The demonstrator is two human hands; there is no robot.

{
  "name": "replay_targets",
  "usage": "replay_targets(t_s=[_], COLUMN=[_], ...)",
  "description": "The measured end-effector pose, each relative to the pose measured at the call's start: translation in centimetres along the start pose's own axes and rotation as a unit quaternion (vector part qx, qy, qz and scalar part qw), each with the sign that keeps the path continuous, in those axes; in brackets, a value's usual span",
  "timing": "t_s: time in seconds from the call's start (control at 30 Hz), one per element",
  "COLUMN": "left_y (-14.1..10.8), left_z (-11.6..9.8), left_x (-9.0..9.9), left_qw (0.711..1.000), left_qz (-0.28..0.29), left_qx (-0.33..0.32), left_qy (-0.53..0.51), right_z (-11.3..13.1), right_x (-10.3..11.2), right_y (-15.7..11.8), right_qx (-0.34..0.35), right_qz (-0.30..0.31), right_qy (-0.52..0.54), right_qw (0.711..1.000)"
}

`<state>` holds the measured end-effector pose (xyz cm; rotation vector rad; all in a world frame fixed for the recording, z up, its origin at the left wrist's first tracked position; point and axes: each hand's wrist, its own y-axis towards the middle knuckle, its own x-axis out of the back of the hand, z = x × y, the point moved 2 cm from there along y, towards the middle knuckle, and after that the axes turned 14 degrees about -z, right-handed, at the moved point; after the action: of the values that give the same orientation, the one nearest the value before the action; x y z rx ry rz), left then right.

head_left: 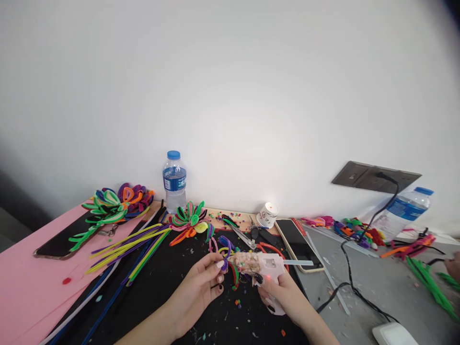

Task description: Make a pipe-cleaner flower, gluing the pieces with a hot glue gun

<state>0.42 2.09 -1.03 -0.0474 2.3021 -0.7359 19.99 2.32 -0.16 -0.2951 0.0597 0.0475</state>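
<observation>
My left hand (201, 280) is closed in a pinch on looped pipe cleaners (225, 251), purple, pink and yellow among them. Wrapped around the handle of a pale pink glue gun (271, 268), my right hand (278, 292) holds it level, its nozzle end pointing left at the loops. Fuzzy coloured bits coat the gun's front, a red light glows on it, and a clear glue stick (300, 262) juts from its back. The nozzle tip is close to the loops; whether they touch I cannot tell. Red and green pipe cleaner pieces (235, 277) hang just below the gun.
Behind my hands lie scissors (244, 238), a phone (300, 247) and a paper cup (268, 214). A water bottle (174, 184) stands at the wall. Pipe cleaner flowers (190, 218) and loose stems (129, 247) are left. Black cords (348, 268) cross the right; another person's hand (453, 266) shows there.
</observation>
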Motion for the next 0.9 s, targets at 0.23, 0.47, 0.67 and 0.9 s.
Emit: replay_targets(t_s=[0.23,0.47,0.67,0.9], left_y=[0.02,0.18,0.14,0.27], left_z=[0.10,0.10,0.13,0.28], left_x=[0.13,0.09,0.17,0.37], left_qw=[1.000,1.000,1.000,0.999], left_qz=[0.004,0.008,0.003,0.012], left_qx=[0.003,0.008,0.009,0.011], left_qy=[-0.013,-0.022,-0.025,-0.032], right_z=[0.06,-0.03,-0.30,0.20], right_x=[-0.07,0.09,0.18,-0.10], right_y=[-0.08,0.01,0.28,-0.15], right_qx=[0.002,0.003,0.003,0.004], right_qz=[-0.008,-0.007,-0.010,-0.026], right_qy=[0.009,0.010,0.011,0.029], right_qw=[1.000,1.000,1.000,0.999])
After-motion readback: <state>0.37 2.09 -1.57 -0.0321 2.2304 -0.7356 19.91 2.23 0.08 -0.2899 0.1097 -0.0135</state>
